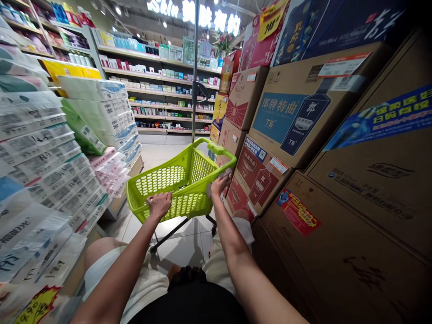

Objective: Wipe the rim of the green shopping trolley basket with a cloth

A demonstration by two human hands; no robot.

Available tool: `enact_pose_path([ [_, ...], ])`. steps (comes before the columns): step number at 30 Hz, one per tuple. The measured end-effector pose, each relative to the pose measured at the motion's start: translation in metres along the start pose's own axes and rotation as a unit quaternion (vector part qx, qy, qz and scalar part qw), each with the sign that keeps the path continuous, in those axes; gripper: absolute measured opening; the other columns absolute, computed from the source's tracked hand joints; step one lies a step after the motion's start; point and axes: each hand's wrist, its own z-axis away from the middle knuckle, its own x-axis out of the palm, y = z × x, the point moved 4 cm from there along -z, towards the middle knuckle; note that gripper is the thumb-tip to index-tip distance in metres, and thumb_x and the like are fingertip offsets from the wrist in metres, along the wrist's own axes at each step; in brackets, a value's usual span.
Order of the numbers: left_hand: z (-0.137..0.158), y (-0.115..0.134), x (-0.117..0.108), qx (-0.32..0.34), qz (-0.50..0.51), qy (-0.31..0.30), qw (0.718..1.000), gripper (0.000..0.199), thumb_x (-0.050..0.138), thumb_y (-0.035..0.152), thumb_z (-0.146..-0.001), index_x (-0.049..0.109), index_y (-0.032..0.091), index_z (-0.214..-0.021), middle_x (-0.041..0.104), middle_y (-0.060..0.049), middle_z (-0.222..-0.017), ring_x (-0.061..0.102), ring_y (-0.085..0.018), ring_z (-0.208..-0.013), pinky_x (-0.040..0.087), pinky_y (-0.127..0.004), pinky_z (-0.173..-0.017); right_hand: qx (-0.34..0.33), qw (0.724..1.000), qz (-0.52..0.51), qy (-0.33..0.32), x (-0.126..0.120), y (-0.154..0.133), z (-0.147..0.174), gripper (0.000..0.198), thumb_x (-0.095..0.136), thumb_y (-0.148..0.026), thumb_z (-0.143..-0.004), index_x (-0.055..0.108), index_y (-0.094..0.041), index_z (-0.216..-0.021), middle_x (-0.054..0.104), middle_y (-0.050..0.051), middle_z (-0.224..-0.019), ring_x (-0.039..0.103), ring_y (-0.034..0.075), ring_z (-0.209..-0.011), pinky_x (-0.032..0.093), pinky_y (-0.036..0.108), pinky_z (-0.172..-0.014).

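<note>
A lime-green plastic shopping cart (165,175) with perforated walls stands at an angle before me, on dark legs with small wheels. My left hand (159,204) is closed over its near rim, the fingers curled inside the basket. Farther along the same side, my right hand (221,183) presses a greyish cloth (227,173) against the rim near the handle end. Only the cloth's edges show around the fingers. The inside bottom of the basket is mostly hidden by its near wall.
Stacked cardboard cartons (283,112) rise close on the right. Wrapped tissue packs (40,148) are piled on the left. A thin upright pole (195,67) stands behind the cart, and shelves (158,92) of small goods line the back. Pale floor tiles (151,146) run between.
</note>
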Motion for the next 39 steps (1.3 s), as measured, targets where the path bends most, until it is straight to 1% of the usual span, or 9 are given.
enact_pose_path([
  [2,0.002,0.004,0.002,-0.001,-0.001,-0.002,1.000,0.054,0.024,0.047,-0.100,0.072,0.025,-0.092,0.074,-0.009,-0.111,0.060,-0.030,-0.110,0.029,-0.052,-0.103,0.070,0.997,0.000,0.023,0.001,0.002,-0.009,0.048,0.030,-0.024,-0.100,0.046,-0.007,-0.142,0.048,0.031,-0.129,0.050,0.039,-0.123,0.041,0.054,-0.102],
  [5,0.005,0.010,0.004,-0.003,0.000,0.002,1.000,0.055,0.022,0.047,-0.100,0.071,0.024,-0.092,0.073,-0.010,-0.112,0.059,-0.030,-0.109,0.030,-0.052,-0.103,0.113,0.993,-0.007,0.035,0.011,-0.007,0.021,0.044,0.028,-0.018,-0.099,0.051,-0.007,-0.135,0.046,0.032,-0.132,0.050,0.038,-0.123,0.041,0.054,-0.102],
  [10,0.008,0.013,0.002,0.001,0.007,0.009,1.000,0.052,0.024,0.046,-0.100,0.072,0.025,-0.095,0.073,-0.010,-0.112,0.060,-0.030,-0.109,0.031,-0.052,-0.103,-0.024,0.996,0.012,-0.080,0.024,-0.024,0.081,0.034,0.037,-0.011,-0.097,0.060,-0.013,-0.121,0.048,0.023,-0.136,0.051,0.030,-0.119,0.042,0.045,-0.102],
  [16,0.007,0.015,0.006,-0.007,0.013,0.009,1.000,0.052,0.024,0.046,-0.100,0.070,0.023,-0.092,0.073,-0.011,-0.110,0.059,-0.030,-0.110,0.030,-0.054,-0.104,-0.001,0.996,0.049,-0.068,-0.007,0.002,0.027,0.036,0.037,-0.010,-0.095,0.060,-0.015,-0.122,0.049,0.021,-0.133,0.049,0.030,-0.116,0.043,0.044,-0.100],
  [18,0.008,0.017,0.007,-0.011,0.015,0.013,1.000,0.053,0.023,0.046,-0.100,0.070,0.022,-0.092,0.073,-0.012,-0.110,0.059,-0.031,-0.110,0.029,-0.054,-0.105,-0.016,0.996,0.046,-0.074,-0.003,-0.005,0.034,0.036,0.039,-0.009,-0.094,0.061,-0.016,-0.121,0.048,0.020,-0.134,0.048,0.030,-0.115,0.044,0.043,-0.097],
  [23,0.010,0.017,0.005,-0.015,0.013,0.014,1.000,0.052,0.025,0.045,-0.100,0.071,0.024,-0.091,0.073,-0.012,-0.110,0.060,-0.030,-0.109,0.030,-0.054,-0.103,-0.156,0.977,0.019,-0.143,0.021,-0.026,0.079,0.037,0.037,-0.006,-0.094,0.064,-0.018,-0.117,0.050,0.017,-0.134,0.047,0.026,-0.111,0.044,0.041,-0.095],
  [30,0.015,0.019,0.001,-0.017,0.013,0.013,1.000,0.053,0.024,0.045,-0.100,0.071,0.023,-0.092,0.073,-0.012,-0.110,0.059,-0.030,-0.109,0.029,-0.053,-0.104,-0.044,0.995,-0.030,-0.089,0.003,0.001,0.029,0.035,0.037,-0.015,-0.095,0.062,-0.017,-0.119,0.051,0.014,-0.120,0.048,0.025,-0.110,0.041,0.039,-0.100],
  [35,0.019,0.021,0.001,-0.017,0.017,0.006,1.000,0.050,0.024,0.042,-0.101,0.070,0.023,-0.092,0.073,-0.010,-0.108,0.059,-0.029,-0.108,0.031,-0.051,-0.102,-0.071,0.996,-0.025,-0.055,-0.017,-0.005,-0.001,0.035,0.043,-0.020,-0.095,0.061,-0.015,-0.124,0.051,0.016,-0.131,0.045,0.027,-0.118,0.037,0.042,-0.106],
  [39,0.019,0.018,0.001,-0.018,0.015,-0.001,1.000,0.049,0.025,0.042,-0.101,0.069,0.022,-0.094,0.072,-0.011,-0.109,0.059,-0.029,-0.107,0.032,-0.050,-0.100,-0.159,0.979,-0.003,-0.127,-0.013,-0.028,0.010,0.033,0.042,-0.012,-0.094,0.063,-0.015,-0.119,0.059,0.015,-0.130,0.047,0.026,-0.115,0.037,0.040,-0.104],
])
